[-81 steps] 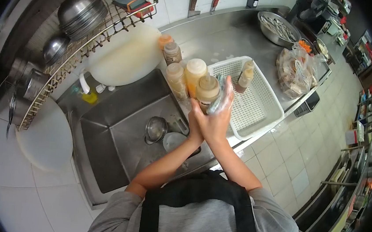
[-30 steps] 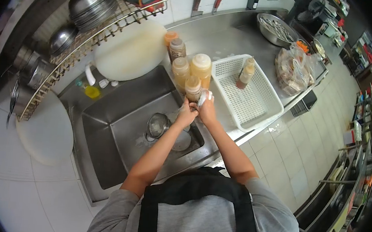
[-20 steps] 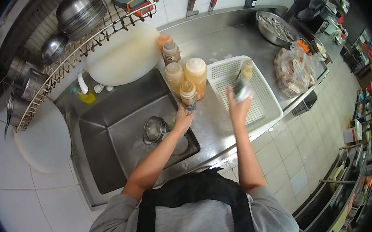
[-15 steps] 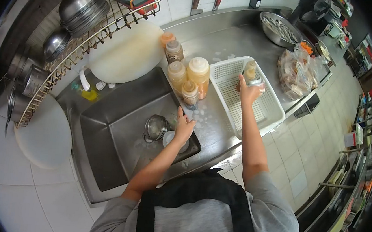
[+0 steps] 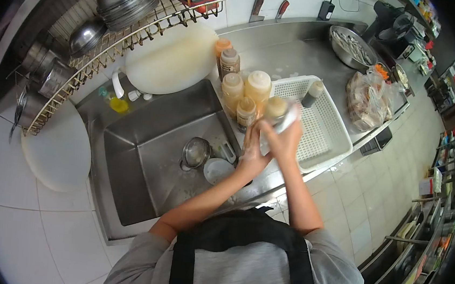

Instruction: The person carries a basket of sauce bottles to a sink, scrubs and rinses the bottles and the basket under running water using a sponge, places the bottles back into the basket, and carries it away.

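Note:
My left hand (image 5: 254, 158) and my right hand (image 5: 285, 140) have come together over the counter between the sink and the basket. Between them is a squeeze bottle (image 5: 277, 107) with a pale yellowish top, its lower part covered by my fingers. A white cloth (image 5: 290, 118), smeared by motion, is in my right hand against the bottle. Just left stand several sauce bottles, among them a large one (image 5: 257, 88) and a small one (image 5: 245, 111). To the right, a small bottle with dark contents (image 5: 313, 94) stands in the white perforated basket (image 5: 323, 131).
The steel sink (image 5: 144, 162) holds a metal cup (image 5: 196, 153) and a white bowl (image 5: 218, 170). A wire rack (image 5: 82, 70) with metal bowls hangs at upper left. Bagged food (image 5: 369, 100) and a bowl of small fish (image 5: 352, 47) sit at the right.
My right hand has moved left out of the basket, leaving the dark bottle there. My left hand has moved right, and both hands now meet around a bottle. The view has shifted slightly.

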`<control>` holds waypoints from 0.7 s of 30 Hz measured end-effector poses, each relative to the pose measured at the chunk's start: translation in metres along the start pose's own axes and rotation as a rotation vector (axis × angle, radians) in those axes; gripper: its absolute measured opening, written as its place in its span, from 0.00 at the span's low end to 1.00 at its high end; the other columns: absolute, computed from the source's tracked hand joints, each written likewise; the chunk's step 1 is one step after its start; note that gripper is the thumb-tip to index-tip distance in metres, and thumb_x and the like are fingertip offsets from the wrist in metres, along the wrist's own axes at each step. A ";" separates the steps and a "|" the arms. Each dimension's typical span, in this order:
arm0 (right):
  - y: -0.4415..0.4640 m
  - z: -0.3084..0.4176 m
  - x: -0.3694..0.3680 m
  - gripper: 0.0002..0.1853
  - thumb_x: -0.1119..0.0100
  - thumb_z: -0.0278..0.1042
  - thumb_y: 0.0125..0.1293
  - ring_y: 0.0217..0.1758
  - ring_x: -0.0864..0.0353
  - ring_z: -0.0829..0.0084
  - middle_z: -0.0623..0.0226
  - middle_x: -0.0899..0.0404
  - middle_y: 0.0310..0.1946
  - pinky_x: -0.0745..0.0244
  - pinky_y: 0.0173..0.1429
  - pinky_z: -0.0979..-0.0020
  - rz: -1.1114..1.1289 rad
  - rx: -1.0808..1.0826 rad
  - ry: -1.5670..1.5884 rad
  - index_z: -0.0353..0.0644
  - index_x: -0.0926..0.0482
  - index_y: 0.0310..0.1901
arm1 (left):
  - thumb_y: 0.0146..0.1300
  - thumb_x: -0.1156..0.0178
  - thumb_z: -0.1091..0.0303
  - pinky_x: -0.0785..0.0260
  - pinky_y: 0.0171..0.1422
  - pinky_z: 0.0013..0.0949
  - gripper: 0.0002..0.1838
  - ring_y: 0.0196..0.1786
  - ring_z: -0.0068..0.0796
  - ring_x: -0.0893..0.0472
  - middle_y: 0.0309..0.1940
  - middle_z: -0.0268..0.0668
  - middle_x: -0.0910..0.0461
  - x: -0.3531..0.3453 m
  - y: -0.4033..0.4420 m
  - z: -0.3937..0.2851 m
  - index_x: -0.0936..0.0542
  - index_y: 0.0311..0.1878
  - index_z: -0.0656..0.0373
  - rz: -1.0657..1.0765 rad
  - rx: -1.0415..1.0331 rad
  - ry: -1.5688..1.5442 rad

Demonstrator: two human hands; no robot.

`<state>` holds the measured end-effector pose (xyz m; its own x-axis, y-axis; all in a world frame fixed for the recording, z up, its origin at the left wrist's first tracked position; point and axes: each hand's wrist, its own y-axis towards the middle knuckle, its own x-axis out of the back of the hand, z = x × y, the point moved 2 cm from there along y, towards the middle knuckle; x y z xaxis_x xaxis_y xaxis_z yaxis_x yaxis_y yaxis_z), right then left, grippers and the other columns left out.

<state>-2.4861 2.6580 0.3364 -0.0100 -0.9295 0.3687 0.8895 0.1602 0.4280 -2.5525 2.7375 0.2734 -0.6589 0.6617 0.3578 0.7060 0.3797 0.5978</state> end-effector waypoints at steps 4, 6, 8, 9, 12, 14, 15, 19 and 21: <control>-0.031 0.034 -0.025 0.36 0.29 0.34 0.44 0.50 0.20 0.53 0.51 0.21 0.46 0.25 0.56 0.61 -0.020 0.062 0.073 0.36 0.30 0.58 | 0.51 0.30 0.69 0.26 0.53 0.41 0.25 0.46 0.45 0.17 0.41 0.44 0.17 0.008 -0.012 0.033 0.25 0.53 0.62 0.030 0.286 -0.181; -0.024 0.026 -0.028 0.36 0.30 0.34 0.44 0.49 0.19 0.63 0.59 0.20 0.47 0.25 0.57 0.64 0.072 -0.038 0.299 0.34 0.29 0.59 | 0.51 0.32 0.70 0.25 0.49 0.40 0.22 0.42 0.41 0.17 0.38 0.42 0.17 0.031 -0.004 0.019 0.25 0.50 0.62 0.192 0.263 -0.207; -0.017 0.024 -0.021 0.35 0.28 0.33 0.45 0.49 0.20 0.65 0.62 0.20 0.45 0.26 0.55 0.65 0.415 -0.253 0.558 0.37 0.28 0.58 | 0.49 0.28 0.65 0.26 0.52 0.38 0.26 0.43 0.32 0.18 0.40 0.39 0.18 0.064 0.005 0.008 0.24 0.50 0.64 0.604 0.589 -0.587; -0.016 0.026 -0.018 0.34 0.27 0.33 0.45 0.48 0.20 0.67 0.63 0.20 0.44 0.26 0.54 0.66 0.594 -0.362 0.680 0.38 0.27 0.57 | 0.48 0.28 0.65 0.26 0.50 0.36 0.26 0.41 0.31 0.18 0.39 0.39 0.18 0.067 0.000 0.012 0.24 0.50 0.63 0.775 0.620 -0.881; -0.026 0.029 -0.023 0.31 0.26 0.33 0.47 0.47 0.22 0.75 0.68 0.21 0.45 0.26 0.52 0.70 0.688 -0.422 0.968 0.38 0.25 0.55 | 0.46 0.28 0.63 0.27 0.42 0.32 0.26 0.34 0.28 0.21 0.37 0.39 0.18 0.069 -0.024 0.019 0.24 0.49 0.62 1.113 0.674 -1.568; -0.026 0.031 -0.027 0.30 0.25 0.33 0.47 0.46 0.22 0.75 0.69 0.20 0.44 0.26 0.51 0.71 0.653 -0.362 0.897 0.39 0.25 0.54 | 0.47 0.27 0.64 0.26 0.43 0.34 0.27 0.36 0.30 0.19 0.38 0.39 0.17 0.077 -0.018 0.029 0.24 0.50 0.61 0.911 0.581 -1.148; -0.022 0.047 -0.024 0.30 0.25 0.33 0.47 0.46 0.22 0.75 0.69 0.20 0.44 0.26 0.51 0.71 0.603 -0.285 0.768 0.39 0.25 0.54 | 0.47 0.26 0.64 0.25 0.44 0.36 0.27 0.37 0.31 0.18 0.39 0.39 0.17 0.081 -0.013 0.033 0.24 0.50 0.61 0.807 0.531 -0.941; -0.024 0.061 -0.043 0.28 0.29 0.31 0.48 0.44 0.18 0.72 0.64 0.20 0.45 0.23 0.52 0.70 0.364 -0.146 0.507 0.37 0.26 0.53 | 0.49 0.31 0.68 0.24 0.48 0.39 0.21 0.42 0.30 0.17 0.35 0.39 0.18 0.083 -0.009 0.028 0.24 0.46 0.65 0.130 0.270 -0.071; -0.019 0.050 -0.045 0.29 0.27 0.33 0.48 0.47 0.20 0.72 0.66 0.20 0.45 0.24 0.54 0.69 0.491 -0.290 0.695 0.38 0.25 0.54 | 0.49 0.32 0.70 0.27 0.37 0.31 0.22 0.35 0.26 0.20 0.35 0.39 0.20 0.084 -0.011 0.033 0.25 0.48 0.63 0.364 0.379 -0.364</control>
<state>-2.5251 2.7130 0.3534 0.5964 -0.7850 -0.1674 0.8023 0.5895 0.0937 -2.6071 2.8103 0.2728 -0.2761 0.9434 0.1836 0.9548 0.2474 0.1648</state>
